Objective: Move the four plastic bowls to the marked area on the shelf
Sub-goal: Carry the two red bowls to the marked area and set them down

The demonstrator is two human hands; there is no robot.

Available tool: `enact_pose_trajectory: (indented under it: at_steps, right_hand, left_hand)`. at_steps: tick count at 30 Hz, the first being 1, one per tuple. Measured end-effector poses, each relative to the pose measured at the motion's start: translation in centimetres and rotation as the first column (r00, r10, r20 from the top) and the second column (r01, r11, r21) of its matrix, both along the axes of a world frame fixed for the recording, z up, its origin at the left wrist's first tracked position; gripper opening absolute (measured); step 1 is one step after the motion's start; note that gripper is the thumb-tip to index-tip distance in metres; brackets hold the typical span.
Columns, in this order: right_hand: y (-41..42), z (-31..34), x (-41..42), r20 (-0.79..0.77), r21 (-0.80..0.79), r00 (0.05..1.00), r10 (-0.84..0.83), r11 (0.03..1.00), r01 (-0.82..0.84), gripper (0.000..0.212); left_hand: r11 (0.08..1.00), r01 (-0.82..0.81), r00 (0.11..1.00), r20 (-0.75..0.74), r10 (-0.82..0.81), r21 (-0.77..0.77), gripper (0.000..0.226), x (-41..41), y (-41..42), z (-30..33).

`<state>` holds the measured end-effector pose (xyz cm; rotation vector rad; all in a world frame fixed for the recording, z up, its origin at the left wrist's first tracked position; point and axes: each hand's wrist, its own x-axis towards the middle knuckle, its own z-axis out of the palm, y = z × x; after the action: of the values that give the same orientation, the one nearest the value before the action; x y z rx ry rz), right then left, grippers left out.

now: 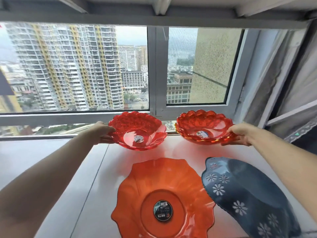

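Two clear red bowls stand at the far edge of the white surface by the window. My left hand [103, 133] grips the left rim of the left red bowl [138, 130]. My right hand [240, 134] grips the right rim of the right red bowl [204, 127], which has a scalloped edge. Closer to me lies a large orange bowl [163, 198] with a wavy rim and a sticker in its base. To its right a dark blue bowl [248, 194] with white flower cut-outs sits tilted. No marked area is visible.
The white surface [85, 169] runs along a wide window [77, 69] with a grey frame. A grey curtain [295, 79] hangs at the right. A seam splits the surface left of the bowls.
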<state>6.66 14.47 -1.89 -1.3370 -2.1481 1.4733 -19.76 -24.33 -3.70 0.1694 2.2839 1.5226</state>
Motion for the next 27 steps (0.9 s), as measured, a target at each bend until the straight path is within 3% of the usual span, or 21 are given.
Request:
enact_pose_trajectory:
  at_steps: [9, 14, 27]
  right_hand:
    - [-8.1, 3.1, -6.4, -0.029, 0.051, 0.979, 0.203, 0.978, -0.201, 0.008]
    - [-15.5, 3.5, -9.5, -0.051, 0.072, 0.96, 0.275, 0.96, -0.272, 0.019]
    - [-37.3, 2.1, -14.5, -0.125, -0.052, 0.936, 0.329, 0.94, -0.337, 0.01]
  left_hand:
    - [0.973, -0.209, 0.977, 0.047, 0.206, 0.093, 0.009, 0.5, -12.1, 0.9]
    - [0.944, -0.299, 0.954, 0.03, 0.298, 0.138, 0.014, 1.5, -20.7, 1.4]
    - [0.896, -0.421, 0.906, 0.026, 0.422, 0.138, 0.008, 1.6, -43.7, 2.6]
